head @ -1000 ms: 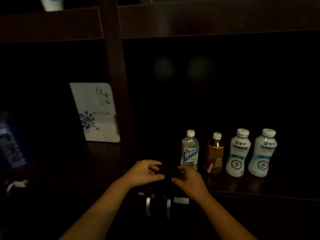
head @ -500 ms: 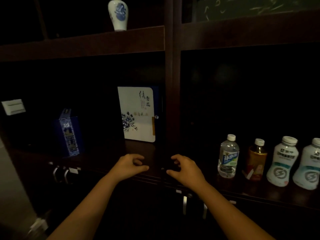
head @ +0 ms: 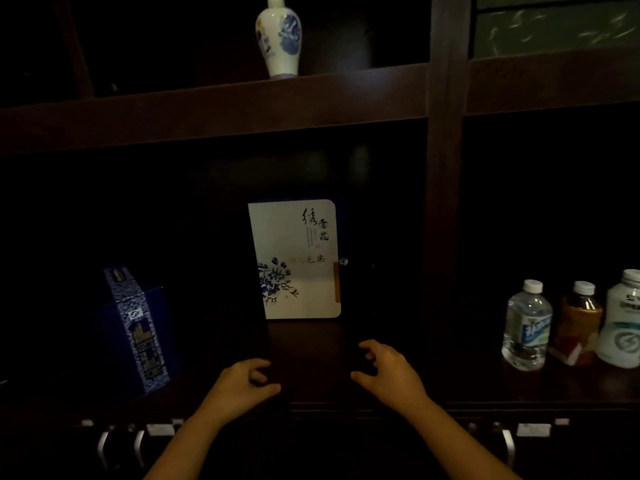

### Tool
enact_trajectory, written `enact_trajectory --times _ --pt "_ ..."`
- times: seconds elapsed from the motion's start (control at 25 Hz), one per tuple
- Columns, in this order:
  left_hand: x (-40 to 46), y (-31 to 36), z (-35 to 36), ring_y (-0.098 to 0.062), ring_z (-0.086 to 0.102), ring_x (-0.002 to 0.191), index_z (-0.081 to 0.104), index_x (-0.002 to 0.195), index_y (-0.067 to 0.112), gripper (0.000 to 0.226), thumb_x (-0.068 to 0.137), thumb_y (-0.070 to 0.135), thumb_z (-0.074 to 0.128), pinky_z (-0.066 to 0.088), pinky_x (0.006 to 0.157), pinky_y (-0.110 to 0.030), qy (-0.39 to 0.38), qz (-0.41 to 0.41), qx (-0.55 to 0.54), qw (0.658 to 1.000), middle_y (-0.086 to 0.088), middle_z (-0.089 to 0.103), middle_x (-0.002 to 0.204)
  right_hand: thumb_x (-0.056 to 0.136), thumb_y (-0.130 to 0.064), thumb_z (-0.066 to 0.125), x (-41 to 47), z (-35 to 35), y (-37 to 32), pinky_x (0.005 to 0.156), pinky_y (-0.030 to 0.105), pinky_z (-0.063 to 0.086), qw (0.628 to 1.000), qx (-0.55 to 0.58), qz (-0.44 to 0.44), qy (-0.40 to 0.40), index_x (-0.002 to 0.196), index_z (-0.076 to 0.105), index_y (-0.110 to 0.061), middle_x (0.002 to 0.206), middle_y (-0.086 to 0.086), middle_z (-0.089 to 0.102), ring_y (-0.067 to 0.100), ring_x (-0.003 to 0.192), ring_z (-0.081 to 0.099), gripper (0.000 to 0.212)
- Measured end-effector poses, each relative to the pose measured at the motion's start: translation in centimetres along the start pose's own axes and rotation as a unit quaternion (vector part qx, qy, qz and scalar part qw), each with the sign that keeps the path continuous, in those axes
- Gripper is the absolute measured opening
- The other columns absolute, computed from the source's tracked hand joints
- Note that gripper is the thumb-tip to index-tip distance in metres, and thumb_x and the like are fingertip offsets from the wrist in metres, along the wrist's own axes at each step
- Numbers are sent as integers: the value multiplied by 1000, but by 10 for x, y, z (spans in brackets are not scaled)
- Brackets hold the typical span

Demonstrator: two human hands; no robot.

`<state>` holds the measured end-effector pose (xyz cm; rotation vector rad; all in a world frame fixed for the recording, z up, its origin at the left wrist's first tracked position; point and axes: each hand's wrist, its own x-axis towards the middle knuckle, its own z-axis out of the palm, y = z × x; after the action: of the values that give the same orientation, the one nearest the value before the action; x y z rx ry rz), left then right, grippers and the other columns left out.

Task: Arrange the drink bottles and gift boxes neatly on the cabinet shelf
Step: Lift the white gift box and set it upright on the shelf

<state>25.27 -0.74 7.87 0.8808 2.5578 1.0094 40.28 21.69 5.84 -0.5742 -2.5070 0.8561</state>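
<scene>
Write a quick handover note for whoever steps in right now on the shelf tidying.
Left hand and right hand: curled, facing each other at the shelf's front edge; too dark to tell whether they hold anything between them.
White floral gift box stands upright at the middle back; blue patterned box stands to the left.
Water bottle, amber tea bottle and a white bottle stand in a row in the right bay.
Left: probably aligning the two boxes.

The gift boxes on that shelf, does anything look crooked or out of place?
Yes, slightly. The white floral gift box stands upright facing front, but the blue patterned box at the left is turned at an angle and seems to lean. The bottles at the right stand upright in a row. Nothing looks spilled, though the scene is dim.
</scene>
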Motion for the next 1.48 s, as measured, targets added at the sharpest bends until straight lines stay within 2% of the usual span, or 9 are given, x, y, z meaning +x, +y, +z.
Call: enact_trajectory --times 0.2,0.36,0.48,0.72,0.92,1.08,1.2,1.32,1.48 --pt "40 -33 -13 -16 58 104 40 134 19 70 75 41 69 48 93 -29 -54 -14 56 997 -7 60 117 77 -43 64 23 26 -11 84 28 50 998 -62 24 -15 129 42 -25 124 3 53 13 109 53 59" --pt "83 -38 -24 -18 59 103 44 132 18 71 71 43 71 48 92 -30 -20 -18 58 998 -8 62 115 77 -41 65 66 28 -14 86 31 51 996 -88 31 -7 130 43 -22 126 5 53 17 111 53 60" --pt "121 -34 -41 -20 60 102 46 129 18 69 70 42 73 49 89 -29 37 -7 44 998 -10 62 115 76 -38 68 115 28 -19 88 34 50 996 -89 19 24 128 46 -19 125 9 55 21 112 54 59" --pt "199 -15 -75 -24 60 105 47 129 17 72 68 45 74 48 87 -32 126 28 76 989 -11 62 119 73 -35 71 194 24 -21 80 34 50 996 -69 -1 49 120 52 -17 119 11 60 24 104 57 53" --pt "248 -9 -77 -25 60 104 47 129 20 77 64 50 74 47 82 -32 159 43 75 983 -9 62 119 71 -33 74 236 20 -14 85 32 46 994 -71 15 77 126 48 -16 127 13 55 26 112 54 62" --pt "285 -6 -83 -25 57 110 46 129 19 77 64 45 77 43 81 -27 186 62 33 980 -10 60 124 71 -35 74 272 9 -12 88 33 45 988 -51 69 128 136 36 -18 137 14 46 29 120 48 76" --pt "316 4 -93 -27 52 117 39 135 19 83 64 35 79 38 84 -25 229 80 -45 969 -10 54 132 68 -35 77 299 -1 -13 94 35 43 977 55 100 181 140 27 -19 139 12 45 30 124 46 89" --pt "344 16 -93 -29 47 122 38 134 18 82 64 26 80 37 92 -29 228 79 -112 964 -11 49 137 67 -25 79 324 6 -11 98 38 42 966 145 114 183 141 25 -19 141 12 44 30 125 44 92" --pt "360 19 -78 -31 44 125 32 135 11 83 66 13 79 38 103 -40 245 86 -182 948 -14 45 138 71 -18 75 342 21 -5 101 44 40 955 173 129 202 142 19 -17 144 15 38 31 129 39 90"
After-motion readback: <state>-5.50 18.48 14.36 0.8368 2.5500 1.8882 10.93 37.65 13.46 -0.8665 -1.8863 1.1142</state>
